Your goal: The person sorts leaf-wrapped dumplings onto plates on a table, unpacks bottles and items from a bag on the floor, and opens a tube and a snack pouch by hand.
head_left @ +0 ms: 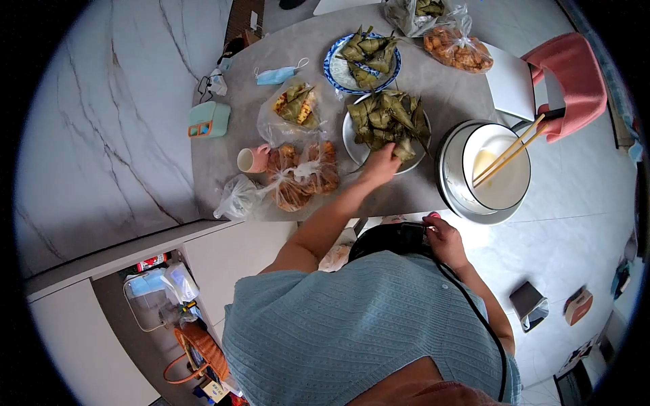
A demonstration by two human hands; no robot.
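My left hand (pixel 381 166) reaches over the table to a white plate (pixel 349 141) heaped with leaf-wrapped rice dumplings (pixel 382 118). Its fingers are closed on a rice dumpling (pixel 404 150) at the pile's near edge. At my waist, my right hand (pixel 445 242) is curled against the edge of a black waist bag (pixel 393 239), its fingertips partly hidden. A black cord (pixel 484 311) runs from there along my side. Just behind the heaped plate, a blue-rimmed plate (pixel 330 71) bears several more dumplings.
Right of the heaped plate stands a white pot (pixel 521 189) with chopsticks (pixel 511 152) across it. Tied bags of brown food (pixel 305 177), a pink mug (pixel 252 160), an opened bag (pixel 267 125) and a blue face mask (pixel 275 76) lie leftward. A pink chair (pixel 575 88) stands beyond the table.
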